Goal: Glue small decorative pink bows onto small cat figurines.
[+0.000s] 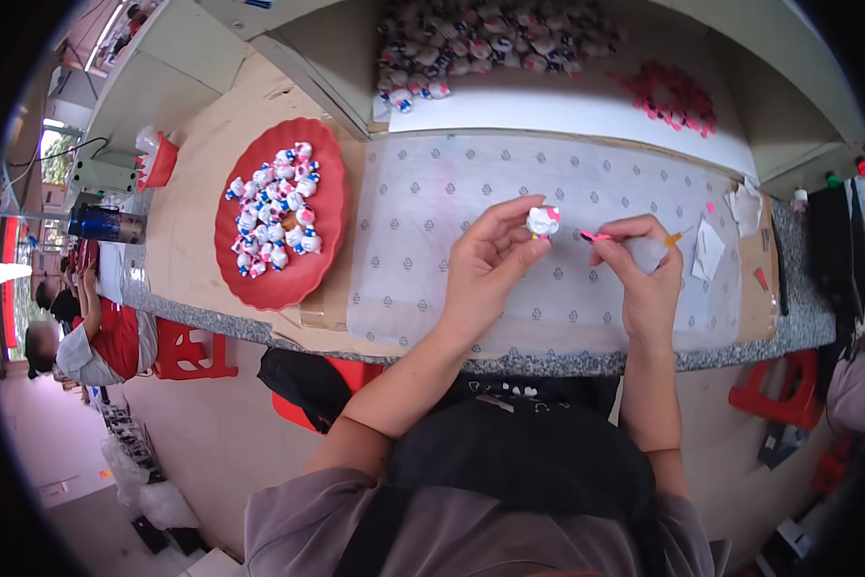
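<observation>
Between the thumb and fingers of my left hand is a small white figurine with pink parts, held above the patterned sheet. My right hand is just to its right, pinching a small pink piece with a dark end at its fingertips. A translucent squeeze bottle with an orange tip is also tucked in that hand, its tip pointing away to the right. The figurine and the pink piece are apart. Under both hands lies a whitish sheet printed with small dark marks.
To the left, a red scalloped plate carries many white, blue and pink figurines. A shelf ahead holds a heap of figurines and a pile of pink pieces. White paper scraps lie at right. Another person sits far left.
</observation>
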Demonstrator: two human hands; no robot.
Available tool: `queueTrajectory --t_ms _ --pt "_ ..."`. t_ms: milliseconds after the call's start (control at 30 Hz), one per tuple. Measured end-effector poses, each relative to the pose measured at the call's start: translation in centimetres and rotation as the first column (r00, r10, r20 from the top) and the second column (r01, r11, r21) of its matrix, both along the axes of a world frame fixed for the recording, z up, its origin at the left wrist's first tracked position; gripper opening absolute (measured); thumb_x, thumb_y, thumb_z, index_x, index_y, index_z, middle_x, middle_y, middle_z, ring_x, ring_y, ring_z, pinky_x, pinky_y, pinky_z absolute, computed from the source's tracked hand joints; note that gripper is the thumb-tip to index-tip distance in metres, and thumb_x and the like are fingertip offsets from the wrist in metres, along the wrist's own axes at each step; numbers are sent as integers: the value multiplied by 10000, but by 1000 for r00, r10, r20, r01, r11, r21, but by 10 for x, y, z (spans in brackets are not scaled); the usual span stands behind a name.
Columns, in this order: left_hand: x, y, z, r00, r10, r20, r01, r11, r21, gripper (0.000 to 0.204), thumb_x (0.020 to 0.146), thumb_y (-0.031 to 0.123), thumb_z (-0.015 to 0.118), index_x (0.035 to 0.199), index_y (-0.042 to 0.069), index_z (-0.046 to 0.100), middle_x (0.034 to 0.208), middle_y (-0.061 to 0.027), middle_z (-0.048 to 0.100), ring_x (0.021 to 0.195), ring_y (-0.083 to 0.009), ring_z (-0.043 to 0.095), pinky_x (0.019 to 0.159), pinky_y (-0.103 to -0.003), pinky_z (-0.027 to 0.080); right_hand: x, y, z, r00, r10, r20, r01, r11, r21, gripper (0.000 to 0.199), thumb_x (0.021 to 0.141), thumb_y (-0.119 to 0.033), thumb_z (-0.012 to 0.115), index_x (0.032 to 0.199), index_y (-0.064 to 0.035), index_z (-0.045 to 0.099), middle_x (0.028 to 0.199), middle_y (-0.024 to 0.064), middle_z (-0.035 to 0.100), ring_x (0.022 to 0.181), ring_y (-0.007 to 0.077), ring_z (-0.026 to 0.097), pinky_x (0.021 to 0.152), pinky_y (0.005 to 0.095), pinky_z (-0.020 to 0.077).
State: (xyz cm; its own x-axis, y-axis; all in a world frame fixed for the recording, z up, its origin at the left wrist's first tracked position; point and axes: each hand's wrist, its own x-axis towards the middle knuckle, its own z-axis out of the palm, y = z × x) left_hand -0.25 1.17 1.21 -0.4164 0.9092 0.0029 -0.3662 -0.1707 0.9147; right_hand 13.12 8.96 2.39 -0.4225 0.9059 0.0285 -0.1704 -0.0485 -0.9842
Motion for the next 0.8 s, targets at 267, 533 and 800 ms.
queueTrajectory --t_ms 267,533,800 --pt "8 -1 -7 971 13 -239 -20 999 -27 358 725 -47 554 1072 15 496 932 -34 552 757 -76 509 706 -202 410 -1 -5 -4 983 171 -69 -176 982 -63 114 671 -9 647 722 9 547 701 55 572 632 89 516 590 213 429" --pt "7 -2 -13 871 33 -491 -24 999 25 323 713 -29 563 1029 29 538 955 -61 557 745 -102 502 686 -214 411 -2 -3 -8 986 157 57 -158 987 20 92 671 -22 648 713 -8 567 684 22 565 648 64 492 602 198 398" --pt "5 -3 -11 931 -2 -365 31 997 74 271 730 3 570 999 7 541 988 -74 550 812 -105 499 716 -219 402 -4 -4 -12 984 175 -10 -176 984 -20 116 675 -27 649 726 -13 546 672 19 538 629 63 471 591 197 387"
